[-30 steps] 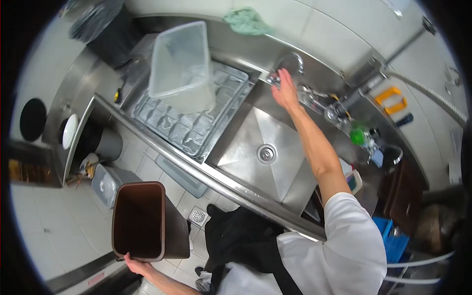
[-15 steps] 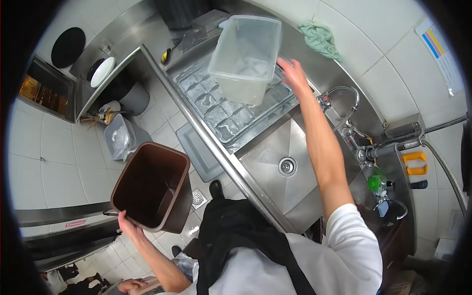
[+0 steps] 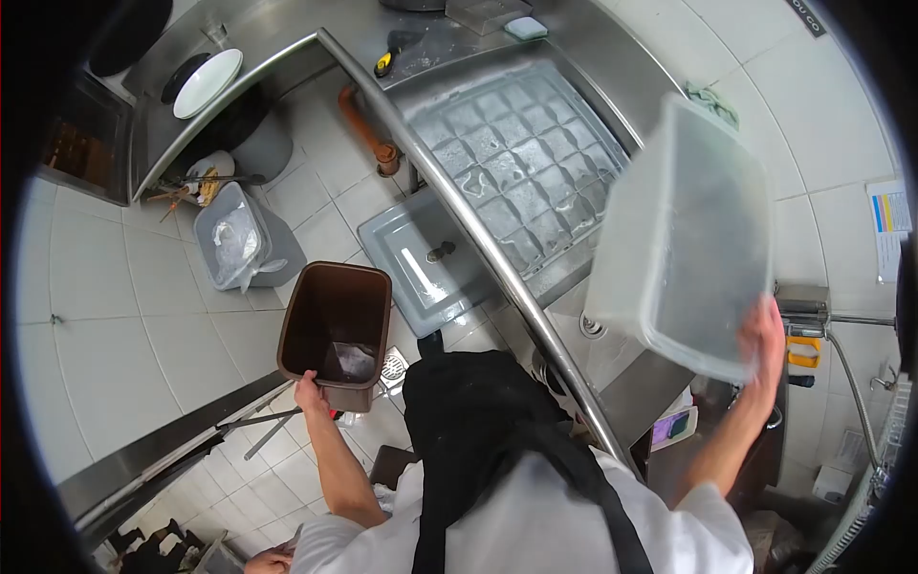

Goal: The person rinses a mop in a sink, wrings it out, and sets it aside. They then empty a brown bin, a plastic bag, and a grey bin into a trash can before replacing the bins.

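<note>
A brown plastic bin [image 3: 330, 311] with a small pale item inside is held by its near rim in my left hand [image 3: 309, 393], over the floor. On the right, my right hand [image 3: 762, 337] grips the edge of a translucent plastic tub [image 3: 626, 258], which is tilted above the sink side. Beyond the steel rail lies a wet grey grid-patterned tray [image 3: 516, 158] in the sink counter. A grey lid-like panel [image 3: 411, 277] rests below the rail, near the brown bin.
Along the left stand a grey bin [image 3: 277, 249] with a plastic bag and a white plate [image 3: 207, 83]. The steel rail [image 3: 459, 206] crosses the middle. A yellow-handled tool [image 3: 383, 65] lies on the back counter. Another person's hand [image 3: 271, 560] shows at the bottom left.
The translucent tub has been lifted off the grid tray and moved right, now gripped by my right hand, which was open beside it. The brown bin appears farther right, and the view has shifted.
</note>
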